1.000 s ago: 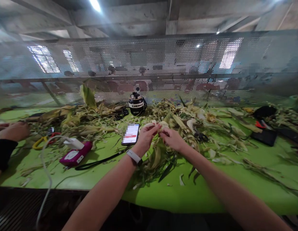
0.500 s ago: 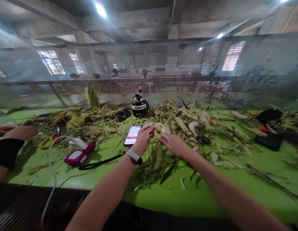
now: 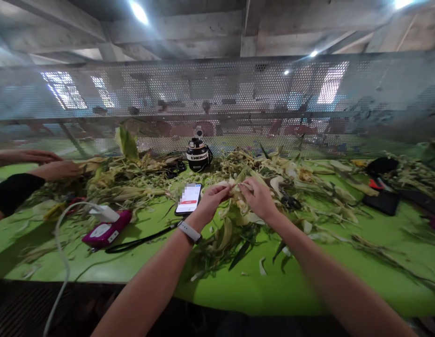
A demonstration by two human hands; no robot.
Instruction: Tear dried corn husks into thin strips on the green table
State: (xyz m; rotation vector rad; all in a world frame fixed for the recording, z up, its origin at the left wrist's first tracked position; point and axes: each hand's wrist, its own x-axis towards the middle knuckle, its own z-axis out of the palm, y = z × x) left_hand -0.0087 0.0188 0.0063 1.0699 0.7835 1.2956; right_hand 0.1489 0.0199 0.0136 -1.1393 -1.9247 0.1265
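Both of my hands meet over a heap of pale corn husks (image 3: pixel 250 217) on the green table. My left hand (image 3: pixel 210 201), with a grey watch band (image 3: pixel 189 231) at the wrist, is closed in a pinch on a pale strip of corn husk (image 3: pixel 234 186). Close beside it on the right, my right hand (image 3: pixel 260 197) also pinches the husk, its fingers bent and partly hiding it. Left of my left hand lies a phone (image 3: pixel 188 199) with a lit screen.
A black jug (image 3: pixel 198 155) marked ENERGY stands at the back before a perforated metal screen (image 3: pixel 231 89). Left are a purple power strip (image 3: pixel 106 230) with a white cable and a co-worker's hands (image 3: pixel 55 168). Scissors (image 3: pixel 291 201) and a dark tablet-like thing (image 3: pixel 381 201) lie right.
My right hand has risen slightly, its fingers more bent over the husk. The co-worker's hands have moved right, over the husks. The whole view has shifted a little.
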